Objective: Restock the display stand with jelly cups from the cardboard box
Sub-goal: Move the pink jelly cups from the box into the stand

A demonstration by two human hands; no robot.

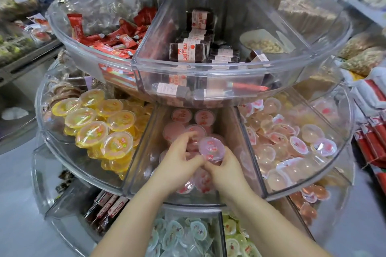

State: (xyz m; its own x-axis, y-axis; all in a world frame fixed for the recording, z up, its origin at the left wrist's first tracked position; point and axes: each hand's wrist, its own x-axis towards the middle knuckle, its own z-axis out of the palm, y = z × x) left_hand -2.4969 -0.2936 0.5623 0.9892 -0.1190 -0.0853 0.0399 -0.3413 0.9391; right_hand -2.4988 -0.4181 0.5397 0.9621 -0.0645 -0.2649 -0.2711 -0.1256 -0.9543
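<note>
Both hands are down in the middle wedge of the display stand (133, 181), at the centre of the frame. The right hand (226, 170) pinches a pink jelly cup (211, 148) by its lower rim, lid up, just above the other pink cups (193, 118) already lying there. The left hand (179, 157) curls in beside it, fingertips on the cups underneath; whether it actually grips one I can't quite tell, since the fingers hide the contact. This wedge looks only partly filled, lower than the heaped yellow cups (94, 127) at centre left and the pale cups (292, 142) at centre right, so I'd judge restocking well under way with more to go. The cardboard box isn't in sight.
</note>
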